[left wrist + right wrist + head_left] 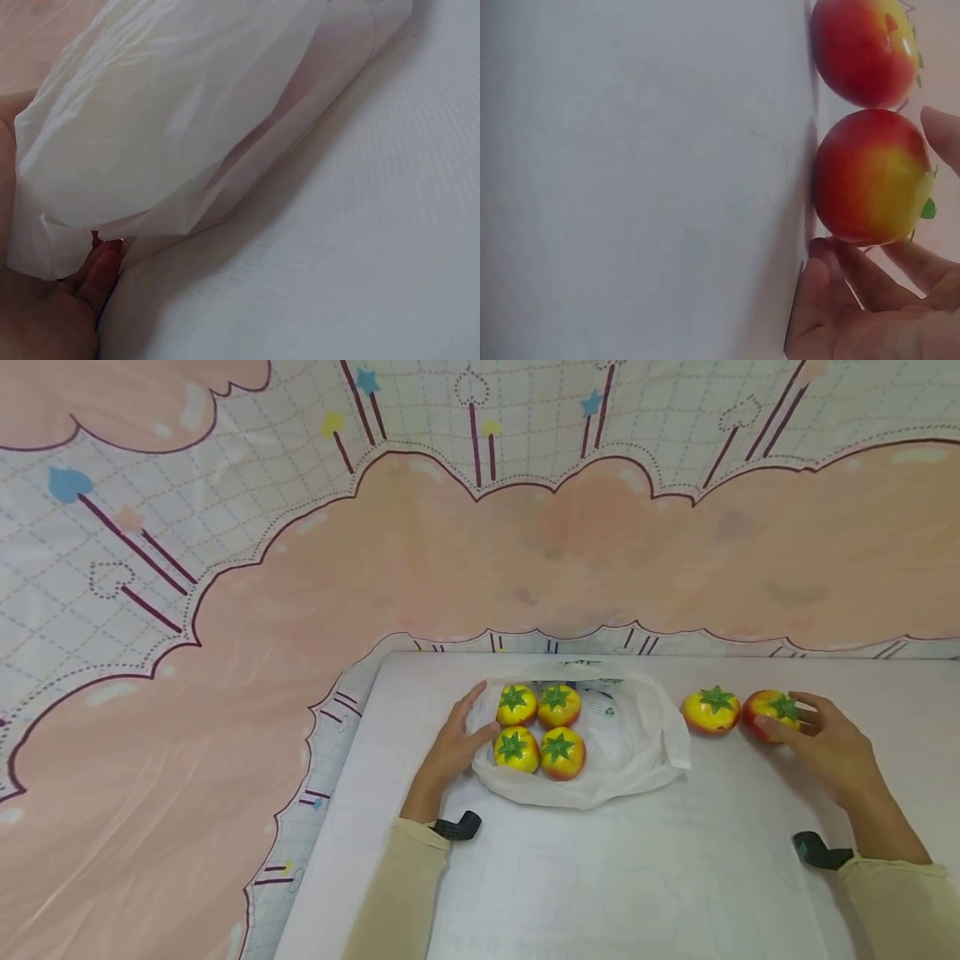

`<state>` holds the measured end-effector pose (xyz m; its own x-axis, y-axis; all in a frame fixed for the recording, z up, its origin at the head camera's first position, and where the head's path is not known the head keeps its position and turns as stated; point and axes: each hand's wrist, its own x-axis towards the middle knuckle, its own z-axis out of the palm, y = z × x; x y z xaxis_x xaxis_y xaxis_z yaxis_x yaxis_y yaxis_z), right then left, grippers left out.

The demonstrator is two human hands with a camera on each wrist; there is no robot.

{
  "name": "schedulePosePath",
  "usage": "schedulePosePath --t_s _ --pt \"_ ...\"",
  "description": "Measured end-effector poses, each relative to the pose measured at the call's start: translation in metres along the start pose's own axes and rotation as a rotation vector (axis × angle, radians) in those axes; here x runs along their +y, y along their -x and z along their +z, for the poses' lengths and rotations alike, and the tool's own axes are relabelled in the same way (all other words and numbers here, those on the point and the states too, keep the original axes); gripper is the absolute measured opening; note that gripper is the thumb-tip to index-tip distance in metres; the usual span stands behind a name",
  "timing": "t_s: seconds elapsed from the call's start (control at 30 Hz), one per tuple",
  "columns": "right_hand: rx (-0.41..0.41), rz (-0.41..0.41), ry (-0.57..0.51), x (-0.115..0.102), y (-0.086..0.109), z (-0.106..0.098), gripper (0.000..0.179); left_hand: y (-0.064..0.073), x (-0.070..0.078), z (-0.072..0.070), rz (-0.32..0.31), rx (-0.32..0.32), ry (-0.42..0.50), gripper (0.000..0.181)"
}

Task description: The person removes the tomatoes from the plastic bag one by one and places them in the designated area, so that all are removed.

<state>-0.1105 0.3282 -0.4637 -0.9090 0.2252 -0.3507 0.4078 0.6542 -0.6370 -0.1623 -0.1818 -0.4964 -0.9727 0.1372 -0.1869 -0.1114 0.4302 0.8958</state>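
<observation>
A white plastic bag (637, 760) lies spread with its mouth up, and several red-and-yellow tomato-like fruits (562, 753) with green star-shaped tops sit in its left part. At the bag's left edge my left hand (452, 747) holds the rim, thumb on the inner side; in the left wrist view the bag's side (172, 135) hides most of the fingers. Right of the bag are two more such fruits. My right hand (832, 747) has its thumb and fingers round the farther one (767, 710), which rests on the table. The other fruit (711, 714) sits between it and the bag.
All of this is on a white table (600, 885), whose back edge meets a cloth (525, 560) printed with peach cloud shapes. A dark wrist device (459, 827) is on the left wrist, and another (821, 852) is on the right.
</observation>
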Motion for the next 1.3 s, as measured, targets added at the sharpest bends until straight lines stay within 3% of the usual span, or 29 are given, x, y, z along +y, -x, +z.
schedulePosePath --t_s 0.37,0.87,1.3 --pt "0.004 0.002 -0.045 0.009 0.001 -0.001 0.104 -0.002 -0.001 0.0 -0.016 0.0 0.004 0.071" --pt "0.026 -0.025 0.009 0.003 0.011 -0.002 0.104 -0.001 -0.001 -0.001 0.006 -0.007 0.013 0.072" --pt "0.191 -0.112 0.113 -0.028 0.032 0.001 0.093 0.0 -0.001 -0.001 0.007 -0.008 0.004 0.071"
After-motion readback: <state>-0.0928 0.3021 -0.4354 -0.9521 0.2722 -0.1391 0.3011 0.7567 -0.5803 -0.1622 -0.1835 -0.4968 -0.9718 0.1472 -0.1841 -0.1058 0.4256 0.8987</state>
